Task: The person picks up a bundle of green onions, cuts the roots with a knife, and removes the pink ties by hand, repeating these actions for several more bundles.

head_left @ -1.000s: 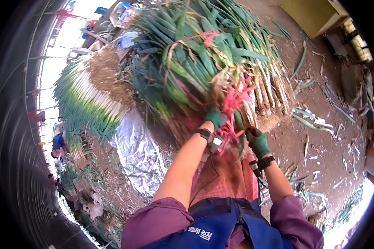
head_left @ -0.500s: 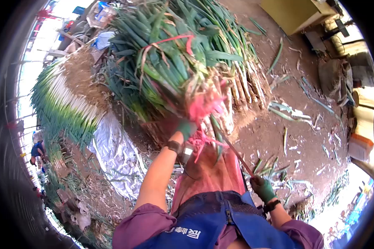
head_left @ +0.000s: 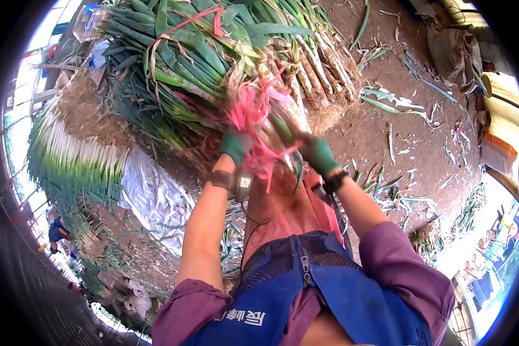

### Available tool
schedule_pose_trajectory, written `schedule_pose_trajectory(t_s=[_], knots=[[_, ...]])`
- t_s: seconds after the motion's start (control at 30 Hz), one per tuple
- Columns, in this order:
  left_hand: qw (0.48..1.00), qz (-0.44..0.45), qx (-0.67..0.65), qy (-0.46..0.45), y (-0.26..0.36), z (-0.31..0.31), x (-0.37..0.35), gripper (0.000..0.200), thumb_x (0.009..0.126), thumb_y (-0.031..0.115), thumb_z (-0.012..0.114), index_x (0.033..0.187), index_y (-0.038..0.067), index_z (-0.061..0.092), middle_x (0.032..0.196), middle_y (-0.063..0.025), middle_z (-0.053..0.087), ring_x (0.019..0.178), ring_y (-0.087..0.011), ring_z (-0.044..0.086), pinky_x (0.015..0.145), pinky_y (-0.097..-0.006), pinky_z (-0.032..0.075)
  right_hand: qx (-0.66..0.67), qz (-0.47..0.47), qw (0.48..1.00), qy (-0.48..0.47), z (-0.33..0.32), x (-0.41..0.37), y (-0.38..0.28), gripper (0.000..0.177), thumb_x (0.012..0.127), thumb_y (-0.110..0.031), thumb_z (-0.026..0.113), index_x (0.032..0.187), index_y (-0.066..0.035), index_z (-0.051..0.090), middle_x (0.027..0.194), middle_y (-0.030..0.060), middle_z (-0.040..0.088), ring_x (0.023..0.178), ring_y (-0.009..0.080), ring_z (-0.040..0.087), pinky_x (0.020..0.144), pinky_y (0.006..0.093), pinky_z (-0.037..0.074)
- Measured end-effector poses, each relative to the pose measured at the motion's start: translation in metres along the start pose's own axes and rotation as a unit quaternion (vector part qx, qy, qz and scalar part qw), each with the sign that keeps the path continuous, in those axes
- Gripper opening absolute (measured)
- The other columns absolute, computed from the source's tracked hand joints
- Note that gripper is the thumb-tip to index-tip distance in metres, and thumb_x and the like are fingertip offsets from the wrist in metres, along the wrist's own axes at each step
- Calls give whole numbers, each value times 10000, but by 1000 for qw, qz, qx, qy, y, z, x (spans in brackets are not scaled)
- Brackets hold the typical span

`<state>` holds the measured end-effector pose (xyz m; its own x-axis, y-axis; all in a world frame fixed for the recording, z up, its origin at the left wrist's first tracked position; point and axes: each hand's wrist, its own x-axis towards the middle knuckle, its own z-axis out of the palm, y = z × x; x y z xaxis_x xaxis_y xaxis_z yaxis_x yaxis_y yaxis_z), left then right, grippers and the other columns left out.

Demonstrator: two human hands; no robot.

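Observation:
A large pile of leeks [head_left: 207, 63] lies in front of me, green tops to the upper left and earthy root ends to the right. Shredded pink plastic twine [head_left: 251, 109] hangs over the near bundle. My left hand [head_left: 234, 147], in a green glove, is closed among the strands at the bundle's near side; its fingertips are partly hidden. On the other side, my right hand [head_left: 317, 154], also green-gloved, is against the white stalk ends. Motion smears its fingers, and whatever it may hold does not show. A pink apron [head_left: 288, 202] covers my lap.
Cleaned leeks [head_left: 78, 155] are stacked at the left beside a silver sheet [head_left: 155, 199]. Leaf scraps [head_left: 395, 104] litter the dirt floor. A sack [head_left: 455, 57] stands at the upper right. Another person [head_left: 57, 232] is far off at the left.
My right hand has come up and left from low on the right to the bundle. The long thin brown strip it held no longer shows. My left hand stays by the pink twine, slightly higher.

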<state>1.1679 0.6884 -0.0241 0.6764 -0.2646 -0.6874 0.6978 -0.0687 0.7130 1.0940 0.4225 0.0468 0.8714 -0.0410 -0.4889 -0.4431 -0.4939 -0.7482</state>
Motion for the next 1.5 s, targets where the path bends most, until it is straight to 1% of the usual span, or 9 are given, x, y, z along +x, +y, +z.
schedule_pose_trajectory(t_s=[0.13, 0.33, 0.37, 0.53, 0.63, 0.77, 0.93, 1.03, 1.5], knots=[[896, -170, 385, 138, 50, 4, -82, 451, 892, 342, 495, 1163, -10, 572, 934, -190, 668, 837, -272, 651, 722, -395, 518, -4, -12, 1000, -21, -18, 27, -14, 206, 895, -341, 563, 991, -189, 665, 933, 156, 673, 892, 347, 647, 786, 414, 519], [940, -171, -148, 255, -48, -148, -247, 298, 839, 487, 567, 815, 191, 585, 609, 16, 525, 443, -142, 415, 389, -344, 310, -170, 5, 982, -81, -101, -90, 42, 192, 879, -277, 582, 920, -107, 661, 801, 163, 660, 763, 382, 638, 663, 468, 505], [856, -341, -162, 352, -49, -182, -292, 283, 842, 480, 550, 776, 204, 553, 631, 15, 514, 493, -152, 429, 417, -349, 324, -177, 50, 978, -98, -108, -114, 58, 178, 874, -271, 596, 916, -112, 664, 780, 164, 659, 746, 383, 640, 644, 469, 505], [749, -227, 39, 622, -70, -317, -371, 408, 904, 309, 553, 1227, 59, 546, 1046, -133, 650, 826, -314, 657, 628, -478, 547, -31, 74, 997, -3, -113, -171, 86, 160, 878, -212, 643, 936, -63, 638, 797, 136, 686, 732, 287, 689, 625, 381, 526], [683, -187, 354, 612, 24, -313, -308, 403, 906, 193, 546, 1275, 41, 495, 1069, -135, 626, 768, -253, 650, 581, -386, 562, 24, -19, 999, 38, -100, -121, 46, 120, 883, -127, 643, 963, -42, 616, 847, 131, 688, 750, 227, 698, 618, 311, 535], [872, 216, 103, 427, 137, -266, -133, 420, 895, 145, 544, 1297, 44, 475, 1071, -128, 612, 747, -234, 648, 556, -351, 560, 35, -87, 995, -18, -86, -27, -39, 130, 901, -153, 626, 988, -61, 602, 793, 115, 669, 672, 190, 661, 582, 315, 520], [908, 245, 181, 288, 298, -137, 9, 413, 799, 184, 655, 1202, 124, 590, 976, -113, 677, 781, -255, 684, 628, -373, 567, 145, 128, 969, -156, -100, 31, -135, 193, 916, -252, 575, 961, -65, 590, 646, -6, 528, 510, 75, 486, 460, 256, 410], [806, 152, 500, 279, 339, -110, 59, 428, 816, 291, 627, 1232, 202, 578, 1122, -152, 642, 954, -342, 647, 800, -442, 532, 166, 174, 954, -178, -106, 43, -172, 165, 911, -234, 565, 930, -71, 579, 631, -21, 489, 472, 79, 443, 426, 250, 381], [825, 88, 479, 286, 311, -106, 94, 390, 816, 342, 598, 1165, 169, 620, 1168, -175, 614, 1059, -355, 596, 898, -451, 483, 9, -134, 990, -38, 44, 250, -215, 338, 905, -322, 521, 807, -6, 591, 717, 162, 623, 617, 258, 609, 588, 384, 486]])
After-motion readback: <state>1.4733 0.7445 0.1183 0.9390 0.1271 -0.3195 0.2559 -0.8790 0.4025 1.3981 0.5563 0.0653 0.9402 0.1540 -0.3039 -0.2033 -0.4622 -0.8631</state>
